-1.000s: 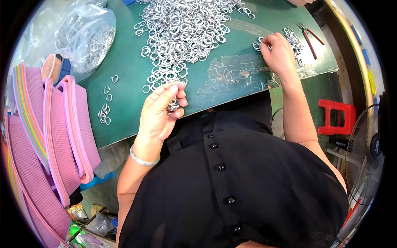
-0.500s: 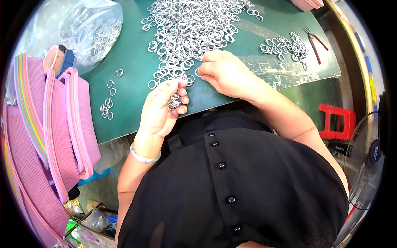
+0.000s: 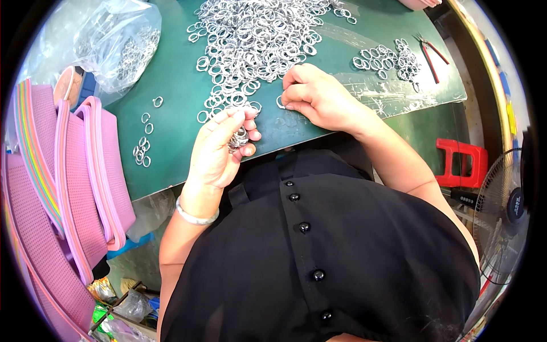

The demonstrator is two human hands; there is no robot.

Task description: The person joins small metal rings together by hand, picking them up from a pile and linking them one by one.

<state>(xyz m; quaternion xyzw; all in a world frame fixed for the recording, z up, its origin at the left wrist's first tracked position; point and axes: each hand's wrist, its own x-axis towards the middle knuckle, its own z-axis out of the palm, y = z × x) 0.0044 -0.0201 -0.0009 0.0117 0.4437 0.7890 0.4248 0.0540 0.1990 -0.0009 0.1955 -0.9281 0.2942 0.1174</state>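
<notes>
My left hand (image 3: 219,142) is curled around a bunch of silvery metal rings (image 3: 238,138), at the near edge of the green table (image 3: 176,154). Its thumb and forefinger are close together beside the lower end of a large heap of rings (image 3: 256,43). To the right, my right hand (image 3: 319,100) pinches a single metal ring (image 3: 280,102) at its fingertips, just above or on the tabletop. The fingers hide part of that ring.
Small groups of rings (image 3: 142,151) lie at the left and others (image 3: 387,60) at the right, by red-handled pliers (image 3: 431,60). A clear bag of rings (image 3: 122,48) stands back left. Pink baskets (image 3: 94,171) crowd the left side; a red stool (image 3: 460,164) and a fan (image 3: 501,216) are at right.
My right hand has drawn slightly right, away from the heap, with a ring at its fingertips. The left hand stays nearly in place, and the whole view has shifted a little.
</notes>
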